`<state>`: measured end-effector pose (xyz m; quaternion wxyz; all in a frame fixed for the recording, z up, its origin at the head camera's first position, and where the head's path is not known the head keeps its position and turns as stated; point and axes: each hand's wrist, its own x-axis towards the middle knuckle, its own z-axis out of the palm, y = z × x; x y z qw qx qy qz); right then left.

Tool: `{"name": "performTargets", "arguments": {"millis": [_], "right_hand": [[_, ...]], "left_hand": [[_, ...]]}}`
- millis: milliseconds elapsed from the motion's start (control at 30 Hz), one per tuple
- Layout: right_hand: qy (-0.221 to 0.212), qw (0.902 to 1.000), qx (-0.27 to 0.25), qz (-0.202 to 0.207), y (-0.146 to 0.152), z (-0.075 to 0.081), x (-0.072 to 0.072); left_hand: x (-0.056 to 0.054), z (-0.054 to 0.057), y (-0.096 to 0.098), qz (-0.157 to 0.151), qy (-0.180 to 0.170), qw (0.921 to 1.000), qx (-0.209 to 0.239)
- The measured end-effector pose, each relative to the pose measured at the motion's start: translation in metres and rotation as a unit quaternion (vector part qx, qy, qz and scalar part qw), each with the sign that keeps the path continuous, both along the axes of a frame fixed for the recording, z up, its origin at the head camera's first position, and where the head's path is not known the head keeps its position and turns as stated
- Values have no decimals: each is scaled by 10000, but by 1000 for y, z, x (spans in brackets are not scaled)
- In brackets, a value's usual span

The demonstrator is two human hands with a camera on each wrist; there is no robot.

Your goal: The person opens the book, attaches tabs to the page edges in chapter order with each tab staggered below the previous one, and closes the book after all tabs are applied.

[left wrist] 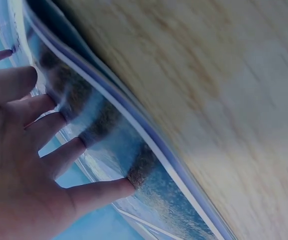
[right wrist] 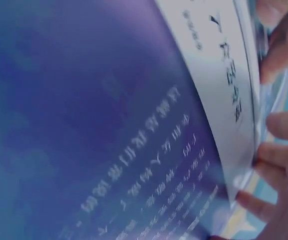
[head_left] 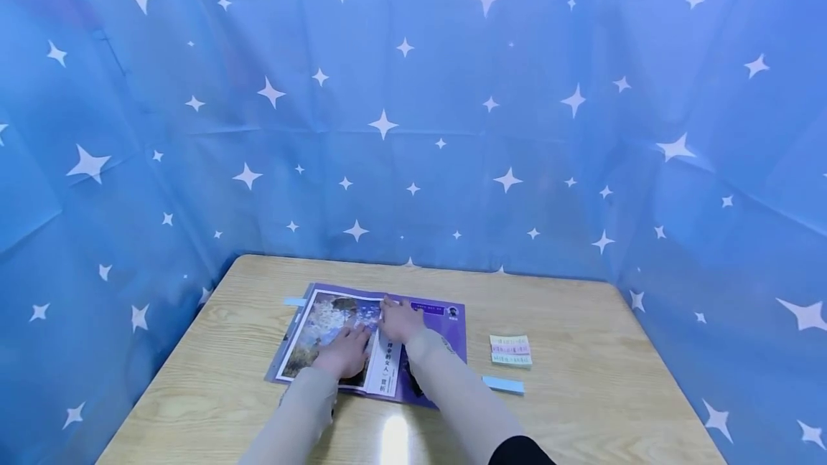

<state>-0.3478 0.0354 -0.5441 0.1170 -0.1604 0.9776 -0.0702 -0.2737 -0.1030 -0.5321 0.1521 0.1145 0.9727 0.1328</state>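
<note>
An open magazine (head_left: 441, 350) lies on the table, a painting picture on its left page and purple on its right side. A white strip (head_left: 388, 368) with printed characters runs along the middle. On the painting rests my left hand (head_left: 344, 352); the left wrist view shows its fingers (left wrist: 101, 194) spread and fairly straight, their tips on the glossy page. My right hand (head_left: 400, 319) touches the upper part of the white strip. In the right wrist view the right-hand fingers (right wrist: 254, 204) meet the strip's edge, holding nothing visible.
A light blue tab (head_left: 294, 301) sticks out past the magazine's left edge. Right of the magazine, handwritten sticky notes (head_left: 510, 350) lie on the wooden table (head_left: 581, 393), with a light blue strip (head_left: 504, 384) nearer me. A blue star-patterned curtain (head_left: 439, 207) surrounds the table's back and sides.
</note>
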Motion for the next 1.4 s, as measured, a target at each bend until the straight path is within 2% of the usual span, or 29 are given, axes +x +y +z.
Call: {"name": "performTargets", "arguments": {"millis": [133, 267, 500, 733, 933, 1100, 1233, 1400], "right_hand": [[161, 9988, 448, -66, -1, -3, 6], [89, 9978, 600, -269, -9, -7, 16], [54, 9957, 912, -157, -22, -5, 40], [-121, 9942, 1064, 42, -24, -5, 67], [-98, 9936, 1119, -104, -17, -4, 70], [-177, 9941, 1062, -163, -12, -1, 74], [-87, 9937, 1113, -73, -12, 0, 85], [46, 9925, 1212, 152, -13, 0, 98]], "left_hand": [[-2, 0, 7, 75, -26, 10000, 43], [-2, 3, 8, 160, -99, 9997, 130], [2, 8, -2, 74, -62, 9997, 233], [5, 4, -5, -40, -98, 9993, 350], [2, 1, 3, -179, -73, 9986, 489], [3, 3, 8, -131, -171, 9988, 429], [6, 5, 9, -131, -227, 9989, 391], [5, 4, 6, -230, -120, 9992, 294]]}}
